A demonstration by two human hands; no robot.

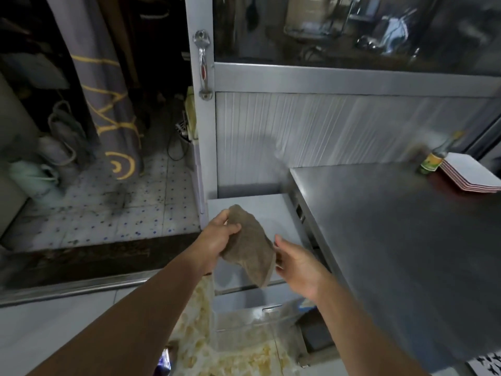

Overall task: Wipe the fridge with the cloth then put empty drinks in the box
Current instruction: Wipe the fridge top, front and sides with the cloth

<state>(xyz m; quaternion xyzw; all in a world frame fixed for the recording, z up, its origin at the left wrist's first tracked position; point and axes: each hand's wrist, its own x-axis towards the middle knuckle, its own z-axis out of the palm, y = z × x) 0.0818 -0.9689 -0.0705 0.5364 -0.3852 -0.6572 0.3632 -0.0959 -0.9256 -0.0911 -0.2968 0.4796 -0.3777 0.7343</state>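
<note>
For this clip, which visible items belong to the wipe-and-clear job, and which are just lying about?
Job:
- cloth, gripped by the left hand; right hand open at its edge
- bottle, possibly a drink to clear

Lying about:
- stack of plates
- rolled mat
- bags
- metal counter

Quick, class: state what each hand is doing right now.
Left hand: closed, gripping the cloth.
Right hand: open, fingers at the cloth's edge.

Bottle (433,158) just left of stacked plates (471,175) at the counter's (393,226) far right; cabinet (325,126) behind.
</note>
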